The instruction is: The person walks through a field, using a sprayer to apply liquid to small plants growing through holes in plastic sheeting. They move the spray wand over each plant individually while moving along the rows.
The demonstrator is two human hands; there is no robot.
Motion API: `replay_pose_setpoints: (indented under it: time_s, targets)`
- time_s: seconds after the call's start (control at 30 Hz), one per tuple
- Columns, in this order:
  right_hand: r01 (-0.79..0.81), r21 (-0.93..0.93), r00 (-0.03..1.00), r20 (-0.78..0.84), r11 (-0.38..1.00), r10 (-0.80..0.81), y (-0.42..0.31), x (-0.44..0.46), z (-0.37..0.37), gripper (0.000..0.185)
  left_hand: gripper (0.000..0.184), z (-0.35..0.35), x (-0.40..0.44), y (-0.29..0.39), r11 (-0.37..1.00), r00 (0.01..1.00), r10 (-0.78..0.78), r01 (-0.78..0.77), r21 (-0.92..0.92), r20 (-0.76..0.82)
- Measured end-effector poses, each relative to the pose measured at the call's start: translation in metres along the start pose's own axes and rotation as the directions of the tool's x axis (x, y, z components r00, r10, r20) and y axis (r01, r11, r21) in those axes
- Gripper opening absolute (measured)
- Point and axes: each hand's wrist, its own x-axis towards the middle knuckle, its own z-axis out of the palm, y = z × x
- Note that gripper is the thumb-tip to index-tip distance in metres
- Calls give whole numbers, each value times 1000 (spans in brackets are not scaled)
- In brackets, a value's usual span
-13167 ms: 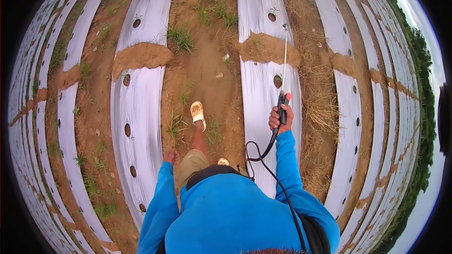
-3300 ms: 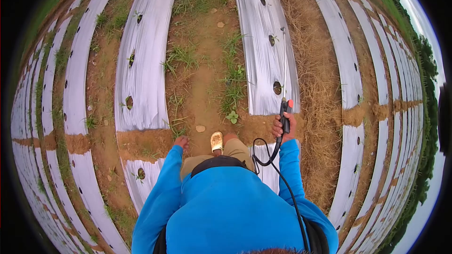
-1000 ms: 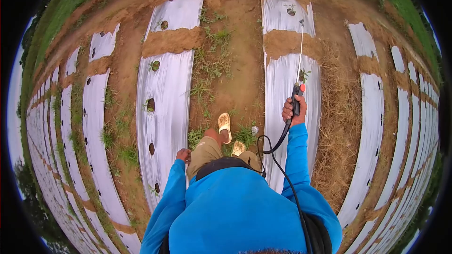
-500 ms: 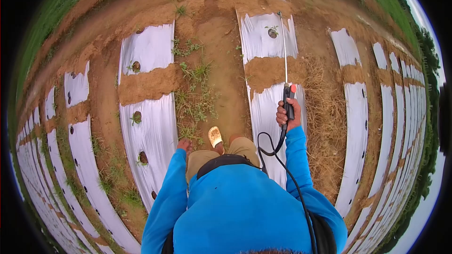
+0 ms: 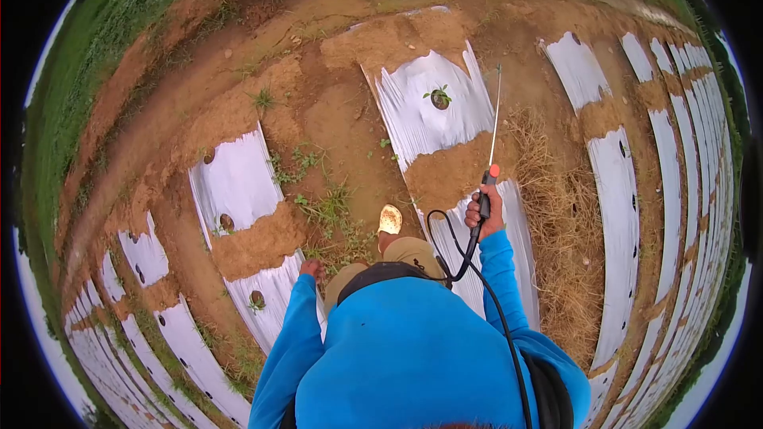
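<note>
Gripping the wand, right hand has swung its tip from the edge of the plastic sheet out over soil, now pointing wide of the plant. Left hand near shorts, can't tell its pose.

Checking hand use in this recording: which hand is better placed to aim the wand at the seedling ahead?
Right, most likely: the right hand grips the wand, which extends forward, right of the seedling. The left hand hangs low, holding nothing visible.
</note>
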Motion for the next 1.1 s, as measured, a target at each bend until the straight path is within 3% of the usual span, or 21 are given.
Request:
replay_pose_setpoints:
  time_s: [0.07,0.1,0.17,0.2,0.27,0.3,0.37,0.47,0.5,0.6,0.73,0.8,0.87,1.1]
  targets:
    - [37,19,999,-20,999,-37,-28,16,22,31,21,20,-4,45,964,990,138,-129,233,-26]
    - [46,49,999,16,998,-46,-47,25,34,31,21,21,18,60,955,991,137,-131,264,-5]
    - [84,43,990,108,996,-88,-82,41,52,31,22,28,60,98,669,817,478,-577,469,322]
    - [102,61,990,94,993,-108,-100,51,62,31,22,42,69,126,656,811,473,-586,477,346]
    - [127,34,987,96,991,-129,-130,70,81,32,20,63,70,179,918,924,326,-359,166,198]
    - [147,21,985,91,989,-148,-147,80,93,31,20,71,69,209,917,924,318,-357,181,212]
    - [183,36,980,75,982,-186,-179,102,110,30,18,88,80,267,975,986,110,-132,181,126]
    - [256,50,964,62,965,-259,-232,136,134,29,15,120,106,346,984,982,120,-137,113,142]
    - [283,85,957,44,955,-287,-248,142,141,28,21,125,127,371,971,988,43,-76,225,148]
    - [353,136,935,-42,926,-351,-284,140,153,29,21,156,175,446,967,975,-74,18,255,209]
    - [383,241,919,-200,891,-341,-327,139,161,32,23,222,170,559,920,971,2,-95,380,238]
    - [426,242,890,-286,872,-355,-359,142,161,32,26,265,163,613,897,956,138,-232,375,261]
    - [460,285,873,-319,841,-369,-384,150,150,32,27,295,153,657,875,944,145,-263,408,298]
    - [466,332,881,-264,820,-393,-484,206,114,29,31,383,160,701,835,920,143,-310,454,364]
